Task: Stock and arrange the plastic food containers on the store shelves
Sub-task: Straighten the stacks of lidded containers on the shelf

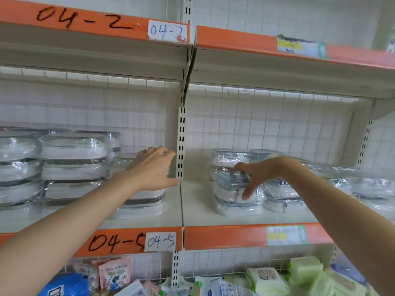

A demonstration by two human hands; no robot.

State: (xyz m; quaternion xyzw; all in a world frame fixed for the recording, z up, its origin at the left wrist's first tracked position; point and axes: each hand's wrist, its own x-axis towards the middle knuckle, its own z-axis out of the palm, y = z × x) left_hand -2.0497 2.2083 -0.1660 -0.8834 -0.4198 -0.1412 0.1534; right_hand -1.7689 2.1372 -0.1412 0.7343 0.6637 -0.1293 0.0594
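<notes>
Clear plastic food containers in crinkly wrap stand in stacks on the shelf [198,214] marked 04-5. Tall stacks [72,163] fill the left bay. My left hand [154,169] lies over the top of the lower stack [143,201] at that bay's right end, fingers bent over its far edge and thumb along the near side. In the right bay, my right hand [256,175] spans the top container of the front-left stack [235,201], fingers on its lid and thumb on its front face. More wrapped containers [367,189] sit further right.
A slotted upright post [181,146] divides the two bays, with bare shelf on either side of it. The shelf above [128,54] overhangs the stacks. Below, packets [115,272] and green wipe packs [303,272] fill a lower shelf.
</notes>
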